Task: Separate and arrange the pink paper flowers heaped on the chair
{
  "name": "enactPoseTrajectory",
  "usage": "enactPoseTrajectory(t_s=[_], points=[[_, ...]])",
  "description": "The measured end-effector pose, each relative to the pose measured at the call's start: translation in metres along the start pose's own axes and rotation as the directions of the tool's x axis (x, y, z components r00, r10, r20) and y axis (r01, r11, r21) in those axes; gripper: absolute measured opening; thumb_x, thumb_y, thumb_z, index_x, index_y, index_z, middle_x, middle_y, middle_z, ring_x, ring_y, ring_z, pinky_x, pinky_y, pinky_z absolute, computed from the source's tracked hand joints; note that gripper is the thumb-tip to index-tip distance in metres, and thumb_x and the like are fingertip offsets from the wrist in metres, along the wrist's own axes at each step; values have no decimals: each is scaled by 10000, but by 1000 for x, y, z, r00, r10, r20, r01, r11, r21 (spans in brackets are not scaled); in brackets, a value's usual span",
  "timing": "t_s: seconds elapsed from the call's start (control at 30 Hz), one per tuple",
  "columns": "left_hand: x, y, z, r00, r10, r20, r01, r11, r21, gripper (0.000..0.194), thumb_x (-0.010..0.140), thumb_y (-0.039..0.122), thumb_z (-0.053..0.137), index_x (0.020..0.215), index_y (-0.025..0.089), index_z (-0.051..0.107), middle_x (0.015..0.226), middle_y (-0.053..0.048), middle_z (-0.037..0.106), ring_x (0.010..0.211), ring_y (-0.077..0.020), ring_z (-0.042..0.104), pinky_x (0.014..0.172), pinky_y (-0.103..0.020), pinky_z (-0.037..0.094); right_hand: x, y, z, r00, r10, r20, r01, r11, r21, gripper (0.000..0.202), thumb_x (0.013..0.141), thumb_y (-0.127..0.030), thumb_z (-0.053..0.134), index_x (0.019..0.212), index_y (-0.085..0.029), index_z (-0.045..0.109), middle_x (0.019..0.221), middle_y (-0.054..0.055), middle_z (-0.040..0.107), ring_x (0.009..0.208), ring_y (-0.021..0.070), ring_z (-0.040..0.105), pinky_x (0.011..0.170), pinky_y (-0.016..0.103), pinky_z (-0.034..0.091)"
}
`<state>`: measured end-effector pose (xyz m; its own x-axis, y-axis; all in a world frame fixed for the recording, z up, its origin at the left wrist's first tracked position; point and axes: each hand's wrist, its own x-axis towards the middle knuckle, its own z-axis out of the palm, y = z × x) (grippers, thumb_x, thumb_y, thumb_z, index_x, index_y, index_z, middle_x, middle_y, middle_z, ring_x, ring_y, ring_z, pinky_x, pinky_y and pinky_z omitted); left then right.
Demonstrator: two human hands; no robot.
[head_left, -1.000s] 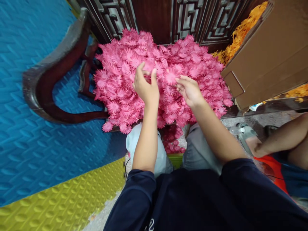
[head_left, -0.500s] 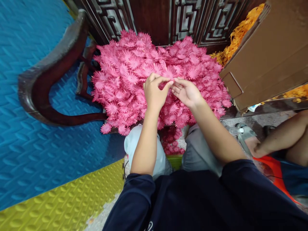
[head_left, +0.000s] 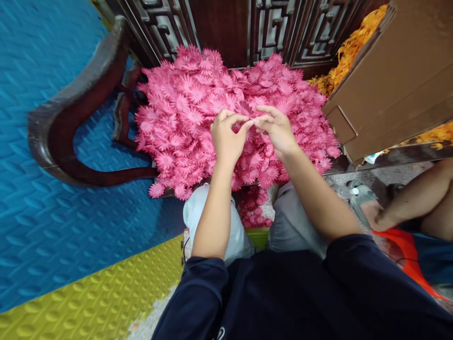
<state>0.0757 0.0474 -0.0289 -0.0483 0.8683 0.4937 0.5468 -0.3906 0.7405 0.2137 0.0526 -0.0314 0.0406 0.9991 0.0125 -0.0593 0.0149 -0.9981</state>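
Many pink flower pieces [head_left: 191, 113] lie heaped in front of me. Over the middle of the heap, my left hand [head_left: 228, 134] pinches a darker pink flower [head_left: 244, 108] between thumb and forefinger. My right hand [head_left: 278, 130] meets it from the right, its thumb and fingertips closed at the same flower's lower edge. The fingertips of both hands nearly touch, and what lies between the right ones is too small to make out.
A curved dark wooden armrest [head_left: 53, 137] stands at the left over blue matting. A cardboard box [head_left: 396, 80] leans at the right beside orange flowers [head_left: 364, 38]. Another person's leg [head_left: 414, 193] shows at the right edge. Carved wooden panels [head_left: 219, 28] rise behind the heap.
My right hand has turned and its fingers have closed in at the flower. The flower has tilted, now showing darker. My left hand has stayed nearly in place.
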Motion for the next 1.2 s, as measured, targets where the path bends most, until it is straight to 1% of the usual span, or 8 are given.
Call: enactPoseTrajectory(t_s=[0.13,0.5,0.63,0.77,0.83,1.0,1.1,1.2], points=[[1,0,-2,1000,-18,-5,18,999,-32,43,781,240,684,739,229,689,810,-3,633,811,-165,593,831,-328,470,2,3,-2,997,-70,44,71,997,-30,414,676,-435,757,1025,-253,630,775,-21,665,754,118,609,764,287,510],[3,-7,6,994,-98,41,104,978,-181,120,844,261,619,758,182,643,793,-15,621,756,-128,584,762,-264,460,3,11,-3,999,40,-3,-40,997,63,386,693,-442,728,1012,-258,614,922,-8,667,760,103,626,629,231,497],[5,-17,7,986,-126,-109,105,978,-179,199,873,358,578,764,192,583,843,-25,591,818,-144,578,816,-282,462,9,15,-7,996,65,-59,-59,994,93,357,723,-392,693,1037,-250,599,971,-1,652,780,101,626,631,230,496],[12,-34,-1,922,-204,-330,152,973,-176,234,914,425,482,829,211,524,879,-30,563,905,-165,575,899,-320,464,16,18,-20,981,133,-142,-119,988,100,347,757,-340,636,1083,-242,570,1017,9,641,812,116,634,641,255,507],[15,-40,-4,902,-227,-368,175,970,-171,217,911,436,481,896,224,521,921,-36,567,958,-176,574,937,-339,458,17,17,-23,978,140,-153,-127,988,91,347,758,-330,630,1087,-237,567,1017,12,638,825,121,634,655,266,511],[9,-29,0,932,-171,-321,157,985,-70,230,844,367,612,1024,245,539,973,-37,571,1030,-207,580,988,-393,438,9,10,-13,980,154,-126,-145,987,75,379,728,-358,666,1073,-230,576,1007,13,649,828,125,636,689,290,527],[3,-16,4,976,-80,-202,78,997,-16,155,823,335,647,922,237,579,959,-21,582,1021,-207,586,998,-422,432,4,6,-4,978,175,-110,-168,983,74,395,704,-374,689,1056,-226,589,1000,7,660,814,120,636,706,293,533],[1,-11,5,991,-59,-122,60,998,2,101,824,309,643,838,227,588,916,-14,592,1011,-204,585,1001,-430,430,2,6,-1,979,174,-101,-167,983,76,392,687,-389,699,1030,-225,600,994,0,660,810,116,628,710,287,526]])
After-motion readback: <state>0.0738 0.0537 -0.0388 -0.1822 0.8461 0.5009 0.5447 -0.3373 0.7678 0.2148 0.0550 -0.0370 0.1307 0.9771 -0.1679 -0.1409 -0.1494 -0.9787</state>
